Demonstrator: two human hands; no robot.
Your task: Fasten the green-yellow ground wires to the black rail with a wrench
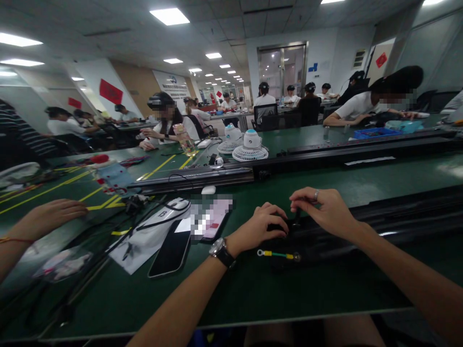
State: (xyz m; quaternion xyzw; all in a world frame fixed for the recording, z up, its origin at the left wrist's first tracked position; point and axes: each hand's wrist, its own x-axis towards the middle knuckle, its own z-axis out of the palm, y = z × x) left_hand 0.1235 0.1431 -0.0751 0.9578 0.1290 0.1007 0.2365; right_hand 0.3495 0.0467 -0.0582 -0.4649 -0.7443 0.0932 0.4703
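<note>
My left hand (262,224), with a wristwatch, has its fingers curled down against the end of a long black rail (376,224) on the table. Just right of it, my right hand (323,207), with a ring, pinches a small dark upright piece (297,219) at the rail's end. I cannot make out exactly what that piece is. A short green-and-yellow ground wire (278,254) with a ring terminal lies below my left hand, its right end on the rail's near part.
Left of my hands lie a black-screened phone (170,253), a pinkish phone (219,217), white paper (139,243) and black cables. Another person's hand (54,217) rests at the left. Beyond are more black rails (325,156), two white fans (250,144) and a blue tray (374,133).
</note>
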